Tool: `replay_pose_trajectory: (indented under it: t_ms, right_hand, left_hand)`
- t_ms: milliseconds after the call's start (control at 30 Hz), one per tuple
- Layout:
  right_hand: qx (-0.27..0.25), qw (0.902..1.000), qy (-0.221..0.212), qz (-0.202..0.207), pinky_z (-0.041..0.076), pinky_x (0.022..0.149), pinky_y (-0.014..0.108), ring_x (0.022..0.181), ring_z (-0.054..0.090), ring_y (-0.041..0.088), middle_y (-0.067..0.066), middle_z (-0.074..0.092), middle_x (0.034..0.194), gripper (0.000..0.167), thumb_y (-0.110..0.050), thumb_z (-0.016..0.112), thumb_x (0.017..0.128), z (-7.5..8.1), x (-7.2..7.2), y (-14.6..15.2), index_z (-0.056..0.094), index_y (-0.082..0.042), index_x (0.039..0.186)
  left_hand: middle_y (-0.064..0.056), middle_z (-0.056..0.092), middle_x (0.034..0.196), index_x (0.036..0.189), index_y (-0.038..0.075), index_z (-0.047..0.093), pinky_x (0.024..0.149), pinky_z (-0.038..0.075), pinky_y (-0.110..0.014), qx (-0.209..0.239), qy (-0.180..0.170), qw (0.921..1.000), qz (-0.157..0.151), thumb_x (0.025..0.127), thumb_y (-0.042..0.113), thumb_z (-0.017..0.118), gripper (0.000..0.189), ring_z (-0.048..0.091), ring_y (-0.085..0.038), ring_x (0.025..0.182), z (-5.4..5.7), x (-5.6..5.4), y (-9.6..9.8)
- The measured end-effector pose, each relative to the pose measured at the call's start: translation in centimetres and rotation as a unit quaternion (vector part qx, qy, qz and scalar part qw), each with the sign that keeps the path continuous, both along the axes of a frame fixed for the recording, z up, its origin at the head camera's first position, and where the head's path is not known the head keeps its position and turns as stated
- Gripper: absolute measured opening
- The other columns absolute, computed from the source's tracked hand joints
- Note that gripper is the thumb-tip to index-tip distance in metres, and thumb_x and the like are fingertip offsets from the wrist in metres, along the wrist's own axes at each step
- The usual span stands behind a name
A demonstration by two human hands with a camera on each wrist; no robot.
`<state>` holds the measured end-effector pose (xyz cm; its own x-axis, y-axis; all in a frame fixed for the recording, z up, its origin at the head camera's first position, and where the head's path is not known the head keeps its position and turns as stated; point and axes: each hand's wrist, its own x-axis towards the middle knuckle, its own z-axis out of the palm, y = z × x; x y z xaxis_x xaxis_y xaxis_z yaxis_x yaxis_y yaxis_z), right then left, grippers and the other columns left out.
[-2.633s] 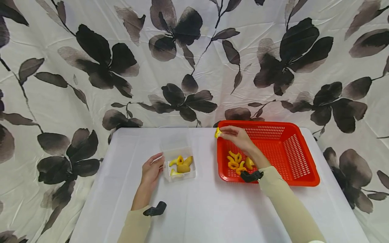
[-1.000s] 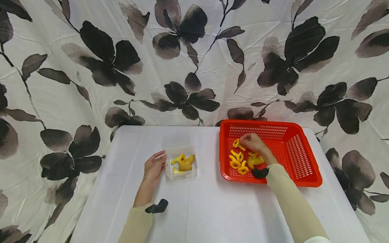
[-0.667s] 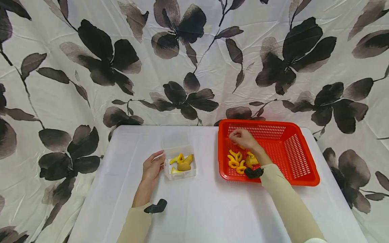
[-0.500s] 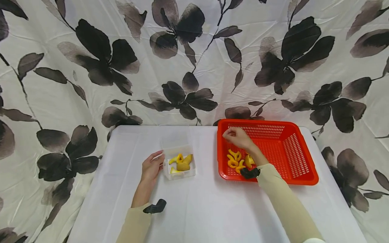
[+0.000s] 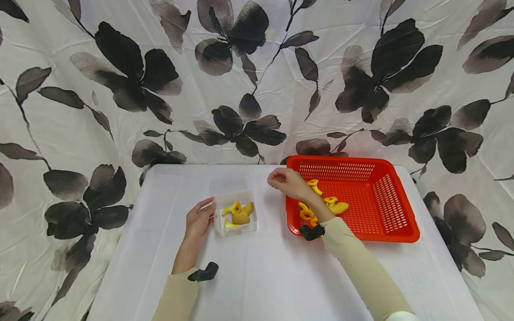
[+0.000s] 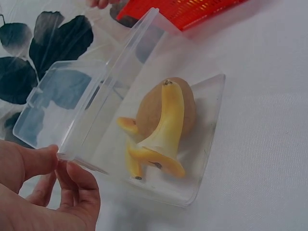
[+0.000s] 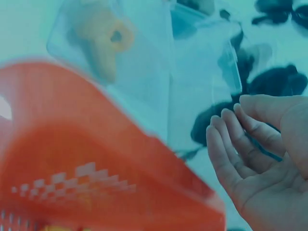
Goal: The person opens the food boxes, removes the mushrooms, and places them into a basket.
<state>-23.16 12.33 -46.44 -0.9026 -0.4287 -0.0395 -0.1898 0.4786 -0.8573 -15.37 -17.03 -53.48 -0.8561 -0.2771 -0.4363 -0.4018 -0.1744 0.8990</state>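
Note:
My left hand [image 5: 200, 218] pinches the near-left edge of a clear plastic box [image 6: 211, 139] between thumb and fingers; its hinged lid [image 6: 57, 103] stands open. Inside lie yellow trumpet-shaped mushrooms [image 6: 171, 115] with flared caps, and brown, potato-like ovals [image 5: 241, 219]. My right hand [image 5: 291, 182] hovers over the left rim of a red basket [image 5: 395, 214], holding nothing; its fingers are loosely bent with the thumb near the fingertips. In the basket, partly behind the right forearm, are several more yellow mushrooms [image 5: 315, 187] and a yellowish-brown oval [image 5: 339, 207].
A white cloth covers the table [image 5: 257, 276] on which box and basket stand apart, the basket to the right. A white curtain [image 5: 257, 80] with dark flowers hangs right behind the table's far edge. The basket's raised rim lies beneath the right forearm.
The right hand carried a yellow mushroom at the basket's rim, left it inside the basket, then moved left, empty, to beyond the rim. The left hand has stayed on the box.

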Motion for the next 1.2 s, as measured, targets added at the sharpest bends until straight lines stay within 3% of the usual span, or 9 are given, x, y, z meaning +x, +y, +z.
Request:
replay_pose_trajectory:
  t_ms: [400,667,1000,1200]
  right_hand:
    - [0.018,0.9938,0.045,0.100,0.053,0.090,0.026,0.092,0.061,0.021,0.009,0.069,0.098,0.014,-0.009,0.069,0.099,-0.9,1.3,-5.0,0.068,0.001,0.109]
    - [0.048,0.9851,0.019,0.164,0.053,0.089,0.023,0.096,0.060,0.022,0.010,0.068,0.105,0.022,-0.004,0.069,0.097,-1.8,2.1,-7.7,0.066,0.005,0.118]
    - [0.100,0.9644,0.041,0.241,0.050,0.091,0.030,0.098,0.059,0.027,0.022,0.068,0.114,0.025,0.005,0.069,0.093,-3.2,3.0,-10.5,0.067,0.009,0.118]
    - [0.136,0.9518,0.062,0.268,0.050,0.087,0.027,0.098,0.063,0.028,0.018,0.069,0.109,0.025,0.003,0.074,0.091,-4.0,3.4,-11.8,0.069,0.006,0.116]
  left_hand:
    - [0.000,0.069,0.106,0.140,0.004,0.060,0.066,0.047,-0.016,0.002,0.002,1.0000,0.002,0.102,0.012,0.065,0.039,0.062,-0.014,0.088,0.0,-0.1,0.1]
    - [0.004,0.070,0.100,0.140,0.003,0.059,0.064,0.047,-0.016,0.007,0.001,1.0000,0.005,0.101,0.012,0.066,0.040,0.062,-0.011,0.083,0.0,-0.1,0.3]
    - [0.003,0.070,0.099,0.138,0.002,0.060,0.064,0.047,-0.016,0.014,0.011,0.9998,0.007,0.101,0.011,0.066,0.038,0.063,-0.010,0.083,-0.2,-0.1,0.1]
    - [0.002,0.070,0.098,0.138,0.001,0.059,0.064,0.048,-0.015,0.017,0.018,0.9997,0.008,0.102,0.009,0.065,0.038,0.063,-0.009,0.082,-0.3,0.0,0.0]
